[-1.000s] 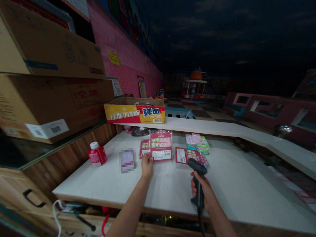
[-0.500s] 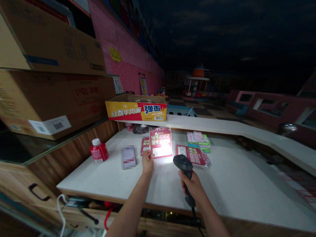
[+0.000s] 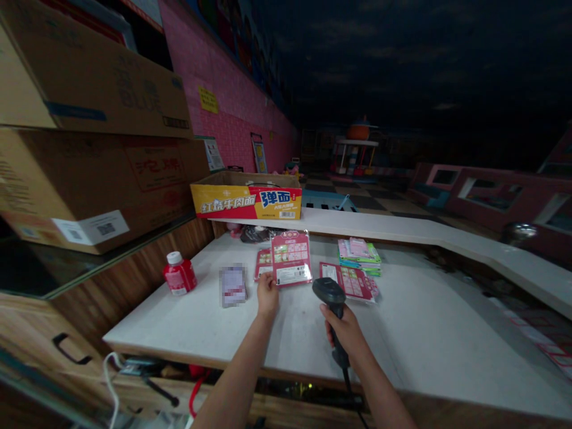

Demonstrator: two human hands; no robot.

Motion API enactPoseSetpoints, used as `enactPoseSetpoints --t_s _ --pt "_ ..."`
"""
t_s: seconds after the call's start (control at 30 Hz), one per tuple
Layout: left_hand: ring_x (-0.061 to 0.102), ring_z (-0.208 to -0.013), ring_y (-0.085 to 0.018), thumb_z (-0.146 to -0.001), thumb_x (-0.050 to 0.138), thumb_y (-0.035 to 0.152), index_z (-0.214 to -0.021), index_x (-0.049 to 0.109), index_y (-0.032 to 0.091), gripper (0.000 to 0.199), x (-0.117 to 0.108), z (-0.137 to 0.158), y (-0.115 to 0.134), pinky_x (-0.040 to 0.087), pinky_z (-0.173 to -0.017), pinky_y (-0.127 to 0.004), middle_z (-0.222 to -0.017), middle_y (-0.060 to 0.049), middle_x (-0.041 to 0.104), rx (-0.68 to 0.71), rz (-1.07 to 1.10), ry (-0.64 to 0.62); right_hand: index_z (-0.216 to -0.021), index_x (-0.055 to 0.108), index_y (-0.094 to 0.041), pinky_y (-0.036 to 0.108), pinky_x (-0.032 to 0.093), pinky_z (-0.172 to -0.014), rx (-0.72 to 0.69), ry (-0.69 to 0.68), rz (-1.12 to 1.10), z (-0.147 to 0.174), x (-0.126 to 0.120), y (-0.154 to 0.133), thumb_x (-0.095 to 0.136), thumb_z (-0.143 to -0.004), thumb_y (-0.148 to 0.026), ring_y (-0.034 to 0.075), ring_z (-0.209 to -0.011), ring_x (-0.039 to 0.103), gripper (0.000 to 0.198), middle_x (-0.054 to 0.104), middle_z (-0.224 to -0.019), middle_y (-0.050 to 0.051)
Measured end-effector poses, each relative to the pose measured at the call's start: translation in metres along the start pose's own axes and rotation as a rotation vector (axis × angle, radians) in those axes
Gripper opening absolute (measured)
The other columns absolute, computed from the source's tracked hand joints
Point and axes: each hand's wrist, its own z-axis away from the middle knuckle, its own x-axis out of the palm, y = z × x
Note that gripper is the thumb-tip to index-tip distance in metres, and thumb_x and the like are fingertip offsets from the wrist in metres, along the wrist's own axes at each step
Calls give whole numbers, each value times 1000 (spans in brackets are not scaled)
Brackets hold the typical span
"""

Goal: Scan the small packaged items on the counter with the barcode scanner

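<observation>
My left hand (image 3: 267,293) pinches the lower left corner of a red-and-white packet in clear wrap (image 3: 291,257), tilted up with its printed, barcoded side toward me. My right hand (image 3: 343,328) is wrapped round the handle of a black barcode scanner (image 3: 330,293), its head pointing at the packet and its cord running down off the counter. Behind my left fingers lies another red packet (image 3: 263,262), partly covered. Right of the scanner, more red packets (image 3: 353,282) lie flat, beside a stack of green, blue and pink packets (image 3: 360,256).
A red bottle with a white cap (image 3: 179,274) and a blurred-out flat item (image 3: 233,285) stand left on the white counter (image 3: 201,325). A yellow-and-red carton (image 3: 248,199) sits on the raised ledge (image 3: 379,224). Large cardboard boxes (image 3: 98,179) are stacked at left.
The scanner's bright light on the packet has gone out. My right hand and the scanner have shifted slightly left; my left hand holds the packet in nearly the same place.
</observation>
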Motion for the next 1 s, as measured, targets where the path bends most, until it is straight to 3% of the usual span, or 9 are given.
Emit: enactPoseSetpoints --t_s 0.23,0.43,0.6,0.8,1.0 --pt "67 -80 -19 -67 56 18 -85 54 20 18 1 -1 -3 53 -81 -36 -82 -3 68 -14 70 -6 -84 51 -21 20 37 -34 76 -25 -175 1 -16 6 75 -64 -62 10 -37 48 52 56 -49 -7" --pt "67 -80 -19 -68 57 20 -85 55 19 17 -1 -1 -5 53 -82 -36 -83 -4 68 -22 105 -31 -92 58 -19 19 36 -36 162 -73 -526 -2 -67 24 80 -66 -52 8 -40 47 48 55 -54 -6" --pt "66 -81 -20 -69 68 31 -86 58 19 23 -2 0 -3 53 -80 -36 -84 -5 69 -24 173 -3 -87 60 -18 15 34 -37 169 -123 -856 -2 -101 37 80 -71 -42 5 -42 41 35 49 -54 -7" --pt "66 -84 -19 -63 77 49 -96 63 17 49 -5 -2 3 53 -74 -31 -94 -6 69 -112 355 83 -87 59 -18 12 33 -38 145 -112 -1109 2 -106 40 78 -73 -33 3 -43 38 28 45 -56 -8" --pt "64 -71 -14 -60 79 49 -101 61 18 54 5 -7 20 51 -64 -26 -90 -3 70 -175 455 69 -81 55 -18 11 32 -39 150 -100 -1177 3 -107 38 81 -70 -32 2 -43 38 31 42 -57 -8"
